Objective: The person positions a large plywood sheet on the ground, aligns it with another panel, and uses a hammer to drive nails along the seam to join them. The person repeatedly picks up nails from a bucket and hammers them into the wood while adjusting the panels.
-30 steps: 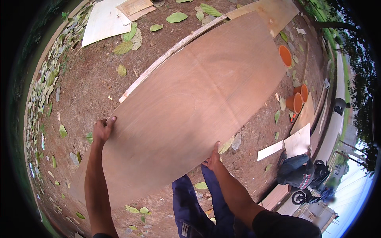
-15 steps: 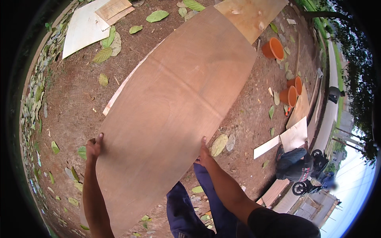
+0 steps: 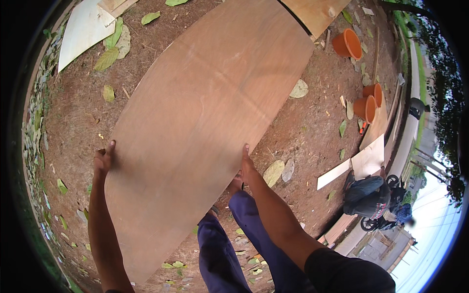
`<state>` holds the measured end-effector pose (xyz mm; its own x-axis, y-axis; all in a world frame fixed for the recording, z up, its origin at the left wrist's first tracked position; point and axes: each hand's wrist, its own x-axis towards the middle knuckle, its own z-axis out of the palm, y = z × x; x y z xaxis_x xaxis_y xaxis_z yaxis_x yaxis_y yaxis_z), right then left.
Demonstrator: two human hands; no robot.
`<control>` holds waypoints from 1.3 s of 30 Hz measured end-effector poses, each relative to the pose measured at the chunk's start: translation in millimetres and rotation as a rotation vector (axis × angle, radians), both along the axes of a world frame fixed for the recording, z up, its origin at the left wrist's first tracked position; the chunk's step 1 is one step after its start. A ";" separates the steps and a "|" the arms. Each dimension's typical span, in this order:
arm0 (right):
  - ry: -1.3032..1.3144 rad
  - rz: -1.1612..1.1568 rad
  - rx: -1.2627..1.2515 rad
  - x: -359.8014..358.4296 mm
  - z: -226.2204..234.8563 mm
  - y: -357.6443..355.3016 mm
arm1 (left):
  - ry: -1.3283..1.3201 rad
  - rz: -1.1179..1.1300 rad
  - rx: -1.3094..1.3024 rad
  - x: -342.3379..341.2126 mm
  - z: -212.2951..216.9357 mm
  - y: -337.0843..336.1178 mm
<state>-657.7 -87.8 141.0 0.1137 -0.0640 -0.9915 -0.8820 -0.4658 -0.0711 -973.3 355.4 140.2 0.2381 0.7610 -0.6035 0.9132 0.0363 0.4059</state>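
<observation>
A long, thin brown plywood sheet (image 3: pixel 195 117) stretches from near my legs to the top of the view. My left hand (image 3: pixel 104 157) grips its left edge, thumb on the upper face and fingers hidden underneath. Across from it, my right hand (image 3: pixel 246 166) holds the right edge the same way, thumb on top. Beyond the sheet's far end lies another, yellower plywood sheet (image 3: pixel 315 14), with a dark gap showing between the two. My legs in dark blue trousers (image 3: pixel 261 234) stand beside the near right edge.
Several orange buckets, one of them upper right (image 3: pixel 347 44), stand on the brown soil. A crouching person (image 3: pixel 366 195) at the right is by pale board pieces (image 3: pixel 368 157), with a motorcycle (image 3: pixel 370 224) behind. Pale boards (image 3: pixel 85 31) lie upper left. Large leaves (image 3: pixel 273 173) are scattered about.
Both hands and the plywood sheet have shifted away from me. A dark gap now shows at the sheet's far end, and the pale strip along its left edge is covered.
</observation>
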 end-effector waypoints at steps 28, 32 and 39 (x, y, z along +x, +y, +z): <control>-0.023 -0.006 -0.100 60.8 -16.4 -0.7 | -0.091 0.054 -0.160 23.6 -60.6 -12.8; -0.022 -0.034 -0.152 62.7 -28.8 -5.1 | -0.033 0.111 -0.142 6.5 -77.2 -20.5; -0.008 -0.062 -0.114 60.3 -28.0 -14.5 | -0.019 0.075 -0.134 4.4 -78.2 -27.7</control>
